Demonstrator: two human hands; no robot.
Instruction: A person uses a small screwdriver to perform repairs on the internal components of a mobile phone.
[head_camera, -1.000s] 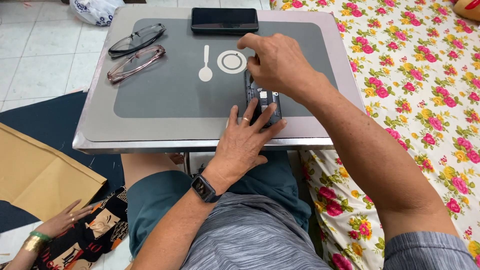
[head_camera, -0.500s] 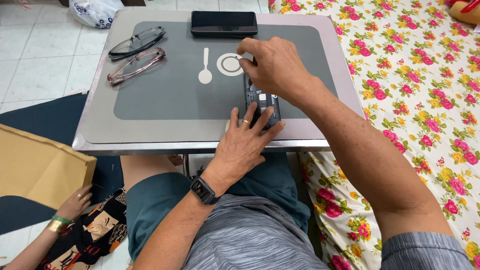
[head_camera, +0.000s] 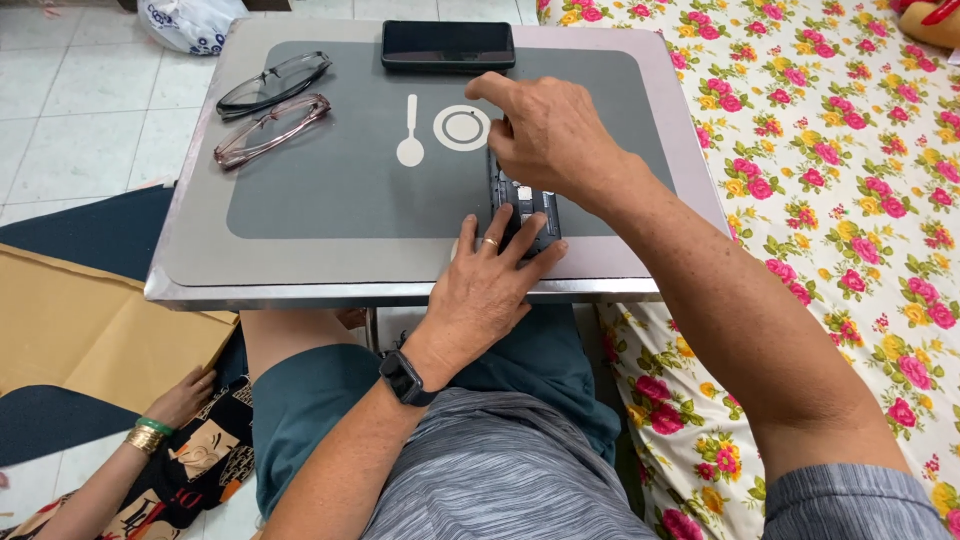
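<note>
The left hand (head_camera: 487, 285) lies flat, fingers spread, pinning the near end of a small opened phone (head_camera: 522, 205) on the grey tray table (head_camera: 330, 215), while the right hand (head_camera: 545, 135) arches over its far end, fingers curled down onto it, forefinger stretched out.

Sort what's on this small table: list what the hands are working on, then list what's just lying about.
In hand:
- opened phone, back off, insides showing
- left hand pressing its near end
- right hand over its far end

Lying about:
- dark glasses
- brownish glasses
- black phone
</note>
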